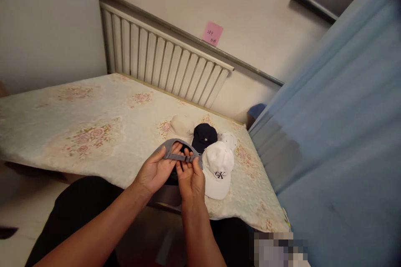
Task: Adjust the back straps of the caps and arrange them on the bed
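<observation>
Between my two hands is a grey baseball cap point(163, 147), its back strap and buckle turned toward me. My left hand point(156, 171) grips the cap's left side, thumb on the strap's end and fingers inside the opening. At the buckle, my right hand point(191, 177) pinches the strap's right part with its thumb, fingers under it. Just right of that hand lies a white cap point(218, 160) with black CK letters. Behind are a black cap point(205, 135), a beige cap point(182, 126) and another white cap point(229, 138), partly hidden.
The caps lie on a bed with a floral cover point(125, 112). A white radiator point(163, 54) runs along the wall behind it. Blue curtains point(338, 125) hang at the right. A pink note point(213, 33) is stuck above the radiator. My knees are at the bed's near edge.
</observation>
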A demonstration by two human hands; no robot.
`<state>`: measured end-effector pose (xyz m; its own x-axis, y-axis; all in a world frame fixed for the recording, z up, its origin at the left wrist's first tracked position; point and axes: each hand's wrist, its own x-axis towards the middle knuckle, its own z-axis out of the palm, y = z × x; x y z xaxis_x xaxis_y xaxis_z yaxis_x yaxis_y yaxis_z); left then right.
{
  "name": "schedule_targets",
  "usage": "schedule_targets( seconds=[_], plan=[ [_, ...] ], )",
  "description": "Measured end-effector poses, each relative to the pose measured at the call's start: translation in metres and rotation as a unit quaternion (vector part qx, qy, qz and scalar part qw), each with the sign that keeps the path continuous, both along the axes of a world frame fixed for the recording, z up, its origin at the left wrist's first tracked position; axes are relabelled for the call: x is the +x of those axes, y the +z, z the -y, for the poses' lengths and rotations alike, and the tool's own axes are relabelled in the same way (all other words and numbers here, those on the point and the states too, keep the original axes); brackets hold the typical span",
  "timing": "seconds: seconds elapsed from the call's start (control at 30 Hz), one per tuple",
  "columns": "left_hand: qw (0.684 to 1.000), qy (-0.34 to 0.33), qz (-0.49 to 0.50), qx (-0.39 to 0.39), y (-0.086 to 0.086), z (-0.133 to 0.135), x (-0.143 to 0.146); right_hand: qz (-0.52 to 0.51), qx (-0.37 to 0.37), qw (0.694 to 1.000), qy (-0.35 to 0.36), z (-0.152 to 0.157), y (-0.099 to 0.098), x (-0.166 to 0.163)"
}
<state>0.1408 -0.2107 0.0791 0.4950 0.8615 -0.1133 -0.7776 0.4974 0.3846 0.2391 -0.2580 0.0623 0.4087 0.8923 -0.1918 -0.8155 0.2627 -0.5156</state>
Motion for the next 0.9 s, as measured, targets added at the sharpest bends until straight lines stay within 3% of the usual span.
schedule_targets(
  seconds=[0.27, 0.5, 0.6, 0.77, 0.9],
  plan=[
    [0.975, 0.009, -0.180, 0.128, -0.011, 0.015, 0.010, 0.024, -0.004, 1.000, -0.005, -0.001, -0.005, -0.009],
    [0.978, -0.002, -0.168, 0.122, -0.008, 0.011, 0.013, 0.108, 0.029, 0.993, 0.041, 0.003, -0.008, -0.008],
    [0.978, -0.009, -0.175, 0.112, -0.010, 0.007, 0.009, 0.185, -0.022, 0.981, 0.050, 0.010, -0.014, -0.006],
    [0.978, 0.002, -0.192, 0.079, -0.018, 0.002, 0.008, 0.400, -0.157, 0.902, 0.030, 0.026, -0.019, 0.001],
    [0.977, 0.006, -0.198, 0.073, -0.021, 0.003, 0.010, 0.518, -0.168, 0.830, -0.119, 0.034, -0.011, 0.012]
  ],
)
